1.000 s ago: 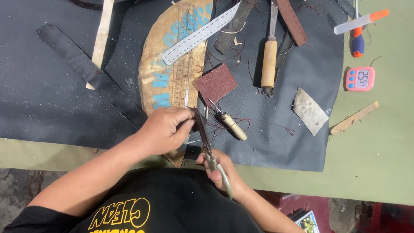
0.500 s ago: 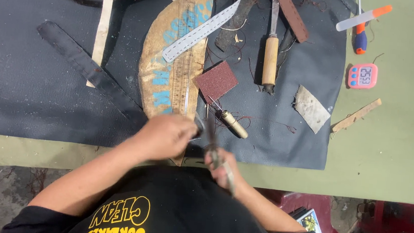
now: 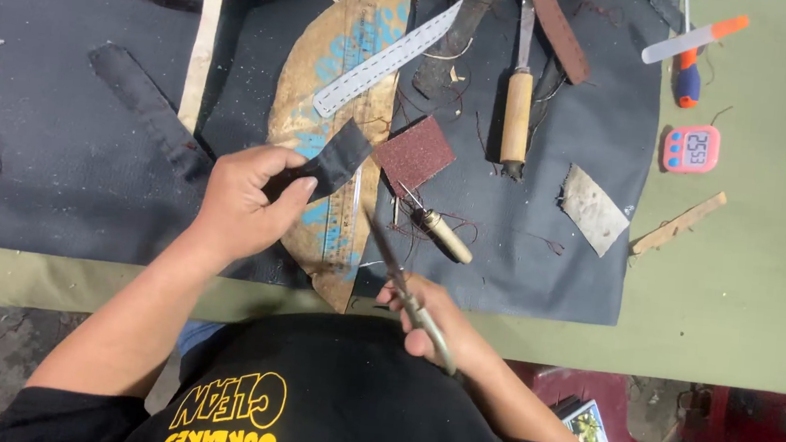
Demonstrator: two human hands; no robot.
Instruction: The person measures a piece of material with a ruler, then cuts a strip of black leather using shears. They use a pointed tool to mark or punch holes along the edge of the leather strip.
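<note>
- Black strap piece (image 3: 334, 161): flat, matte, dark, flexible; square-cut far end. Held above the bench, over the curved board, pinched at its near end.
- Left hand (image 3: 245, 200): grip clenched on the strap piece, thumb on top, fingers curled under.
- Right hand (image 3: 436, 324): grip closed around the handles of the scissors (image 3: 403, 285); hand sits at the near bench edge, close to the body.
- Scissors: slim, dull metal, blades pointing away and leftward; tip lies near the strap piece, cannot tell if touching. Blades appear together.
- Curved board (image 3: 337, 102): half-moon shape, worn tan surface with flaked blue patches; a clear ruler (image 3: 349, 210) lies along its straight edge.
- Perforated pale strip (image 3: 383, 59): rows of small holes, lying diagonally across the board's top.
- Sandpaper square (image 3: 415, 155): coarse, reddish brown, just right of the board.
- Awl (image 3: 437, 232) with pale wooden handle, near the sandpaper; loose threads around it.
- Larger wooden-handled tool (image 3: 516, 109) further back, upright in view.
- Dark mat (image 3: 56, 173): fine-textured, covers most of the bench; a long dark strap (image 3: 142, 109) and a pale wooden stick (image 3: 202, 43) lie on its left part.
- Green bench (image 3: 748, 281): bare to the right past the mat edge; pink timer (image 3: 690, 148) and a wood sliver (image 3: 677, 223) lie there, well apart from the hands.
</note>
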